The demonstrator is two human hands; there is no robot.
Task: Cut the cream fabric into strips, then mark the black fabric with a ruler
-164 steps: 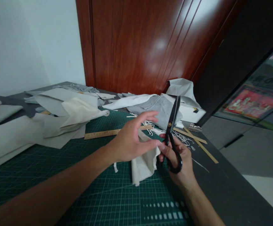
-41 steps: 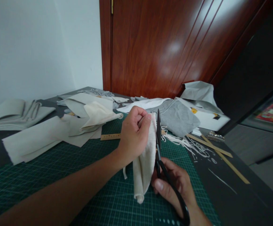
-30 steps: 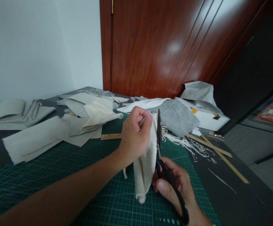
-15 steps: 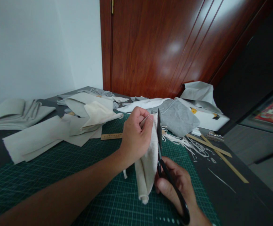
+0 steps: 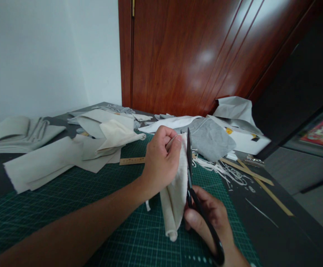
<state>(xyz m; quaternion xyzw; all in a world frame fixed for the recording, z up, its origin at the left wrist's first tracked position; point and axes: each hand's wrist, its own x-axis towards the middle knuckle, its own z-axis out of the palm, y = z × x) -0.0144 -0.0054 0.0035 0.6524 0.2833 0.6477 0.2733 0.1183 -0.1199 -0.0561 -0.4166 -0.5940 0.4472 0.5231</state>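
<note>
Between thumb and fingers, my left hand (image 5: 162,159) pinches the top of a cream piece of fabric (image 5: 175,200), which hangs down in a loose fold with a rolled lower end. My right hand (image 5: 211,215) grips a pair of scissors (image 5: 189,155) with black handles, blades pointing up. The blades lie along the right edge of the fabric, by my left fingertips. Whether cloth sits between the blades I cannot tell. A green cutting mat (image 5: 128,218) lies beneath both hands.
Cream fabric pieces (image 5: 44,161) and a folded fabric stack (image 5: 19,135) lie at left. Grey cloth (image 5: 211,137), white cords (image 5: 219,168) and crossed wooden strips (image 5: 261,181) are at right. A wooden ruler (image 5: 132,161) lies behind my left wrist. A brown door (image 5: 178,55) stands behind.
The hanging lower end of the fabric has shifted slightly to the right. Both hands and the scissors hold nearly the same position.
</note>
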